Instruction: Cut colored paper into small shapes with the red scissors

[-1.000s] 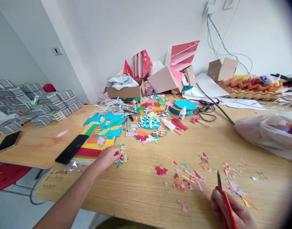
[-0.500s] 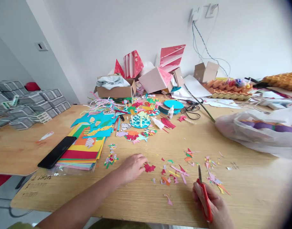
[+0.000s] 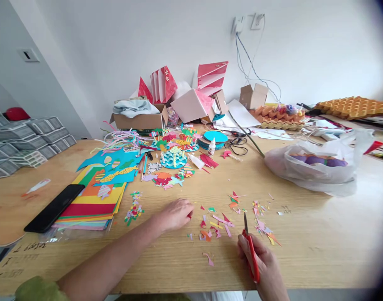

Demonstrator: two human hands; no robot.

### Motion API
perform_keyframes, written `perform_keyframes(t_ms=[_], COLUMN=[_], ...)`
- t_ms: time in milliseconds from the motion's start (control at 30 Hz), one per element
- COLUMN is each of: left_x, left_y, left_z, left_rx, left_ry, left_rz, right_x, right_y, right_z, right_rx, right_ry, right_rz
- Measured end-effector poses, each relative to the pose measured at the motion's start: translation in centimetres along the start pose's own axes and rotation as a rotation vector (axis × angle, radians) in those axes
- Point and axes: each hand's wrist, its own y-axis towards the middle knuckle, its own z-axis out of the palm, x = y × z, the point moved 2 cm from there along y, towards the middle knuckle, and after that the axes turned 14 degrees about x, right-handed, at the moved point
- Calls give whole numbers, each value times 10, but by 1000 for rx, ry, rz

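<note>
My left hand (image 3: 176, 215) rests low over the table with fingers curled and pressed together. A bit of red paper (image 3: 190, 215) shows at its fingertips; the rest is hidden under the hand. My right hand (image 3: 262, 260) grips red-handled scissors (image 3: 252, 256), their blades together and pointing away from me. Between the hands lie small paper scraps (image 3: 222, 220) in pink, red, orange and yellow. More scraps (image 3: 262, 225) are beyond the scissors to the right. Left of my left hand is a small pile of colored paper bits (image 3: 134, 212).
Colored paper sheets (image 3: 84, 210) and a black phone (image 3: 53, 207) lie at left. Paper fish and blue wavy discs (image 3: 174, 159) are mid-table, near a glue bottle (image 3: 211, 147). A plastic bag (image 3: 307, 177) sits right. Boxes (image 3: 138, 121) line the wall.
My left hand has moved right over the red paper piece, which now mostly disappears under it. The right hand still holds the scissors. The whole view has shifted rightward.
</note>
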Motion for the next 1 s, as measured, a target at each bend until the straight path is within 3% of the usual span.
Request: perform_keyframes(t_ms=[300, 500, 700, 1000], left_x=[5, 16, 17, 17], left_y=[4, -12, -27, -20], left_z=[-9, -22, -12, -4], left_rx=[30, 27, 38, 31], left_ry=[-46, -57, -32, -61], left_rz=[-32, -63, -58, -56], right_x=[2, -2, -3, -3], right_y=[-2, 0, 0, 0], right_z=[0, -2, -3, -3], right_rx=[-38, -28, -11, -5], right_ry=[-54, -72, -64, -75], right_rz=[-13, -28, -42, -42])
